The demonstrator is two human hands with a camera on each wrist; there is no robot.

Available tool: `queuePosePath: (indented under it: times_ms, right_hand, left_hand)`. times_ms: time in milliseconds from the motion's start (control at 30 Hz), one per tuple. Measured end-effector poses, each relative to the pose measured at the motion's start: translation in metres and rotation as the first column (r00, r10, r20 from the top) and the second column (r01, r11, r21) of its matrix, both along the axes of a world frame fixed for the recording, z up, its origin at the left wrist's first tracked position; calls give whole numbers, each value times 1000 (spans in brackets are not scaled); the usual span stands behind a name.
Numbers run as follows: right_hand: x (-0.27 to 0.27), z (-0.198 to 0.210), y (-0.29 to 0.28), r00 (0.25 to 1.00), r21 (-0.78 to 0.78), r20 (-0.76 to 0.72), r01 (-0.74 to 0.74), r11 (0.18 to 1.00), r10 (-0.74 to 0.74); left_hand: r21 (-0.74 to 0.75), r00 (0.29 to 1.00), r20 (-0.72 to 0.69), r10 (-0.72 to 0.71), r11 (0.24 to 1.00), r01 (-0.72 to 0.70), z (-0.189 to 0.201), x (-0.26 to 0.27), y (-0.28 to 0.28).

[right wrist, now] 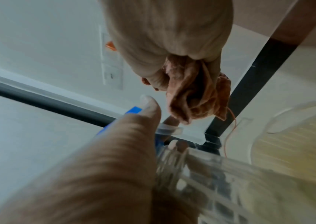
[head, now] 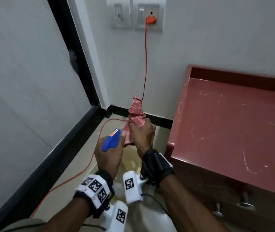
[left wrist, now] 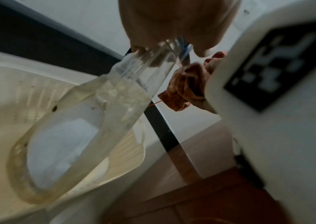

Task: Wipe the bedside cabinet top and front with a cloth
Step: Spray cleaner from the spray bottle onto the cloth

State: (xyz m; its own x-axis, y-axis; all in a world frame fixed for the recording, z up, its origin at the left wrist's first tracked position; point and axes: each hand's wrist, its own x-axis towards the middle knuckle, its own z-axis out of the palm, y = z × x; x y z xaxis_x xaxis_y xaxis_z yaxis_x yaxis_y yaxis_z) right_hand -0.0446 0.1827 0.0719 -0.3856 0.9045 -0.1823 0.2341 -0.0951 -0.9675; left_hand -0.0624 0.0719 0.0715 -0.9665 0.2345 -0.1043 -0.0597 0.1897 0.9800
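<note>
Left hand: your left hand (head: 107, 156) sits at lower centre of the head view, fingers wrapped round the neck of a spray bottle (left wrist: 88, 121), thumb up along the blue trigger head (head: 111, 139).
Spray bottle: clear body with pale liquid inside; in the left wrist view it fills the lower left of the frame and hangs below your fist. Nozzle end points toward the cloth.
Right hand: your right hand (head: 143, 133) is just right of the left one, fist closed round a bunched red checked cloth (head: 136, 113).
Cloth: one end sticks up above your fist, another tail hangs below it; in the right wrist view the folds (right wrist: 191, 94) bulge out of your curled fingers (right wrist: 153, 63) at centre frame.
Hands, relation: close together, left thumb tip just beside the cloth; contact cannot be told.
Bedside cabinet: red-brown, right side of the head view (head: 233, 123); top is scuffed with pale scratches, raised lip at the back, metal knobs (head: 245, 200) on the front at lower right. Cloth is apart from it, to its left.
Background: orange plug (head: 150, 19) in wall socket, upper centre; orange cable (head: 146, 64) runs down to the tiled floor (head: 100, 168).
</note>
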Motion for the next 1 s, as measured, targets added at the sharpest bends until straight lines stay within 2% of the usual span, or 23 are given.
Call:
queuePosePath:
  times_ms: [100,167,333,467,600,700,833,1000]
  right_hand:
    - [0,26,-2,996,11,-84,-7,1000,8]
    - [3,39,-4,992,40,-122,-38,999,42]
    - [5,58,-6,996,125,-70,-45,991,54]
    - [12,70,-4,999,157,-37,11,988,-6]
    - [20,81,3,998,138,-38,59,989,-55]
    - [25,92,4,998,183,-43,44,982,-37]
    - [36,106,8,1000,272,24,7,962,-14]
    - [43,113,8,997,324,75,-58,944,35]
  left_hand:
    - [-11,995,30,-91,996,92,22,-15,-4]
    - [16,994,-6,-112,994,112,33,-13,-5]
    - [66,983,-121,-137,987,145,45,20,2]
    - [90,988,-132,-82,991,95,48,28,14]
    - [157,998,-53,-25,987,33,58,30,25]
    - [189,999,-37,-33,981,39,65,39,30]
    - [176,998,-59,-31,983,41,70,50,35]
    - [194,999,19,28,981,-31,78,43,27]
